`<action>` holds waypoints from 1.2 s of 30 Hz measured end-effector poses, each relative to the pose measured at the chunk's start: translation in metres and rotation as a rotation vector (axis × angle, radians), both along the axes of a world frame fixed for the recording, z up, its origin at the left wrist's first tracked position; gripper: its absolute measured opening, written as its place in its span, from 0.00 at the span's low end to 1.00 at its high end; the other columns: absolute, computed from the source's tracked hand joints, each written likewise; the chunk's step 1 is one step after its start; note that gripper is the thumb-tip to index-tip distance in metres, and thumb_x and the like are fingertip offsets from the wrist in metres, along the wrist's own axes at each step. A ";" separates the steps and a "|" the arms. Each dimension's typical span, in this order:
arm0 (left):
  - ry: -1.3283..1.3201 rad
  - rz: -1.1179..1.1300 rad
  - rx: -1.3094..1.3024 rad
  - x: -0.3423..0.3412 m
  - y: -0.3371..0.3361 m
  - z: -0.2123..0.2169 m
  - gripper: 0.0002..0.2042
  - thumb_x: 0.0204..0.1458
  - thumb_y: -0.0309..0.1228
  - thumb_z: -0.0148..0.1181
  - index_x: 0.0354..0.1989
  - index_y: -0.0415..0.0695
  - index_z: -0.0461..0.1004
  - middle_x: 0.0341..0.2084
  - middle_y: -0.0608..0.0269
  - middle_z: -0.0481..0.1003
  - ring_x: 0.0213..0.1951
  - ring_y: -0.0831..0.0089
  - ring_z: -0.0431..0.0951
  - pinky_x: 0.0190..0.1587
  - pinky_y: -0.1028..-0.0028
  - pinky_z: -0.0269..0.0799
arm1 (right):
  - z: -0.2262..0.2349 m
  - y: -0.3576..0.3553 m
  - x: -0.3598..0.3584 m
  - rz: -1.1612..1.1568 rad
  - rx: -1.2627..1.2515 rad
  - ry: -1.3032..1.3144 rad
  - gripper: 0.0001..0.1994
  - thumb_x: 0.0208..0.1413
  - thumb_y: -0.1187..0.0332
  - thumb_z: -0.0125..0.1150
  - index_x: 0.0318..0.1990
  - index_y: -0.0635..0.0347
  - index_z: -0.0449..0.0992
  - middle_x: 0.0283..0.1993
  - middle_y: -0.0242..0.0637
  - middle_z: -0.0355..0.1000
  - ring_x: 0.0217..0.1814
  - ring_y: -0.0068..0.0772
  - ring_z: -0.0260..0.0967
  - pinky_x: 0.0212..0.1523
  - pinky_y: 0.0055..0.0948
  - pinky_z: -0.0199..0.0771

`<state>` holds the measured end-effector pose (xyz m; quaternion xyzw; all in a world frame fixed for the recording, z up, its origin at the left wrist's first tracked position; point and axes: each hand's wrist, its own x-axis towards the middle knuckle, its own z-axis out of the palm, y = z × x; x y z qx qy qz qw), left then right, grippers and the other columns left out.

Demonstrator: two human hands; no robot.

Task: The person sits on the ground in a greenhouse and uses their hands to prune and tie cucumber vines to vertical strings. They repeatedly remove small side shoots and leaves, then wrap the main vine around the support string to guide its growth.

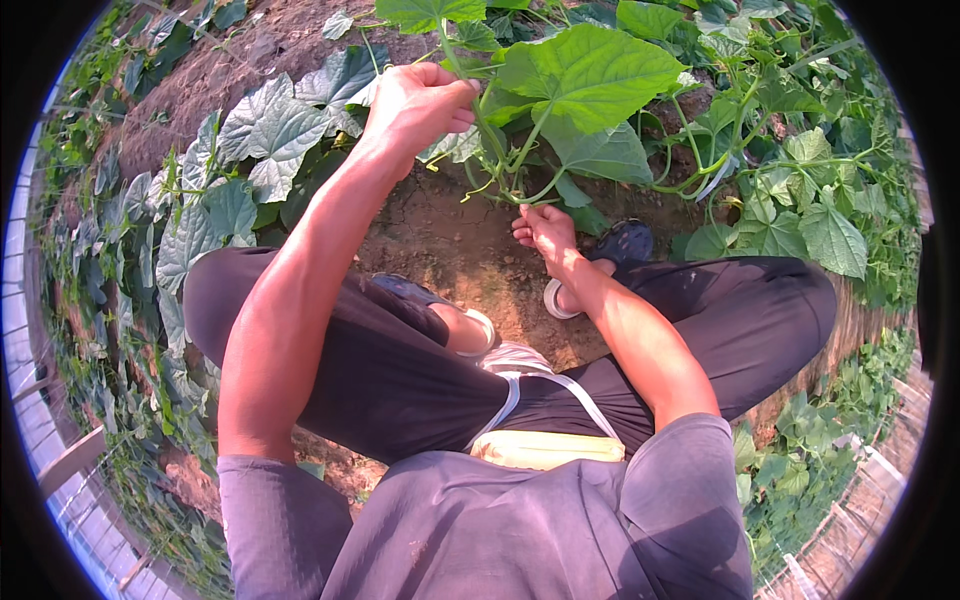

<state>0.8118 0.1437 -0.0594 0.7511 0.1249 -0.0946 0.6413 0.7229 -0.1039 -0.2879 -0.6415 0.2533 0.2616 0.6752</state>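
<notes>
A cucumber-like vine (492,140) with broad green leaves and thin tendrils rises in front of me. My left hand (422,105) is closed at its upper stem, thumb and fingers curled together beside the stalk. Lower down, my right hand (547,232) pinches the vine near the base of a leaf stalk, with the other fingers folded in. A large bright leaf (600,78) spreads above and to the right of both hands. The exact spot inside the left fingers is hidden.
Brown soil (420,225) lies between my feet, which wear dark shoes (625,242). Leafy vines (270,135) crowd the left, and more vines (800,190) trail at right. A pale yellow pad (548,449) with white straps sits at my lap.
</notes>
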 end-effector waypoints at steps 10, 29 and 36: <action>0.028 -0.005 0.041 0.009 0.001 -0.001 0.12 0.64 0.35 0.71 0.40 0.37 0.81 0.33 0.62 0.83 0.35 0.77 0.85 0.42 0.76 0.85 | -0.004 -0.004 -0.001 0.059 -0.011 -0.013 0.10 0.72 0.63 0.64 0.44 0.62 0.81 0.35 0.35 0.83 0.31 0.24 0.80 0.35 0.26 0.80; 0.017 -0.030 0.040 0.005 0.001 -0.003 0.12 0.64 0.35 0.71 0.41 0.37 0.81 0.33 0.62 0.83 0.34 0.77 0.84 0.42 0.77 0.85 | -0.015 0.001 -0.011 0.034 0.102 0.104 0.14 0.71 0.71 0.61 0.60 0.62 0.75 0.44 0.39 0.84 0.35 0.30 0.83 0.37 0.29 0.85; 0.030 0.006 0.023 0.004 0.006 -0.004 0.11 0.65 0.34 0.70 0.40 0.38 0.81 0.34 0.63 0.83 0.35 0.77 0.84 0.41 0.76 0.85 | -0.020 0.016 -0.002 -0.246 0.347 0.089 0.24 0.63 0.82 0.56 0.66 0.61 0.65 0.56 0.42 0.76 0.51 0.40 0.83 0.53 0.39 0.88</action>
